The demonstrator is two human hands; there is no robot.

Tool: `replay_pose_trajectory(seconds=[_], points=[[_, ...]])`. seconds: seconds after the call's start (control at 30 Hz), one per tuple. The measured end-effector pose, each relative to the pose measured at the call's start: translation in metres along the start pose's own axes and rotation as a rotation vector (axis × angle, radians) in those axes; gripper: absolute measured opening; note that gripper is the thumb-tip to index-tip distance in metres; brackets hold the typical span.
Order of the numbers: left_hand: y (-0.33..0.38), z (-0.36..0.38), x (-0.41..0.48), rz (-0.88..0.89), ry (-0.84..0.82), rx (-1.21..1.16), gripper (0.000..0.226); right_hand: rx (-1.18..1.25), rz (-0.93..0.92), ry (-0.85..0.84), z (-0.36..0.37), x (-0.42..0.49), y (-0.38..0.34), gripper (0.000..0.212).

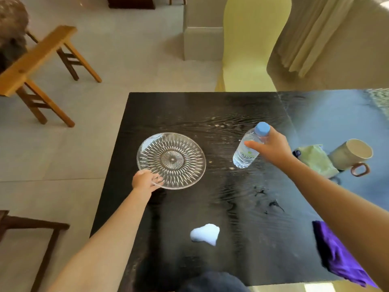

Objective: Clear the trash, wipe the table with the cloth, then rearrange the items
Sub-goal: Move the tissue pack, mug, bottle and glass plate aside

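The left hand (145, 180) pinches the near rim of the glass plate (171, 160) on the black counter (210, 114). The right hand (271, 147) is wrapped around the water bottle (245, 153).

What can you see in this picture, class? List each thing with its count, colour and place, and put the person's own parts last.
table: one, black, centre
glass plate: one, clear, left part of table
water bottle: one, clear with blue cap, right of plate
crumpled tissue: one, white, near edge of table
cloth: one, purple, near right corner
mug: one, beige, far right, tipped
packet: one, pale green, beside mug
wooden stool: one, light brown, floor at left
chair: one, pale yellow, behind table
left hand: one, on plate rim
right hand: one, gripping bottle
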State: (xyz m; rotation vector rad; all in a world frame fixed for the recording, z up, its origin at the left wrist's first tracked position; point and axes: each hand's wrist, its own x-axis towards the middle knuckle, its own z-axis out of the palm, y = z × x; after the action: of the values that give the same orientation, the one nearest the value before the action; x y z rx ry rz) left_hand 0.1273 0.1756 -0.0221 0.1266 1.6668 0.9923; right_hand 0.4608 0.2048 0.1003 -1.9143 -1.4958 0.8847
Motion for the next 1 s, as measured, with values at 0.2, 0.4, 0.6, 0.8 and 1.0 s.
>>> replay_pose_trajectory(seconds=[0.2, 0.4, 0.6, 0.8, 1.0], points=[[0.008, 0.061, -0.048, 0.091, -0.138, 0.11, 0.034, -0.01, 0.042, 0.073, -0.067, -0.017, 0.009, 0.048], [-0.002, 0.133, -0.102, 0.084, -0.282, 0.196, 0.036, 0.077, 0.095, 0.141, -0.148, -0.046, 0.035, 0.034], [-0.048, 0.193, -0.15, 0.037, -0.351, 0.256, 0.033, 0.102, 0.206, 0.204, -0.217, -0.078, 0.091, 0.046], [-0.1, 0.234, -0.189, -0.016, -0.377, 0.276, 0.038, 0.112, 0.306, 0.249, -0.249, -0.089, 0.175, 0.048], [-0.136, 0.246, -0.206, -0.034, -0.337, 0.277, 0.022, 0.105, 0.36, 0.285, -0.246, -0.064, 0.246, 0.054]])
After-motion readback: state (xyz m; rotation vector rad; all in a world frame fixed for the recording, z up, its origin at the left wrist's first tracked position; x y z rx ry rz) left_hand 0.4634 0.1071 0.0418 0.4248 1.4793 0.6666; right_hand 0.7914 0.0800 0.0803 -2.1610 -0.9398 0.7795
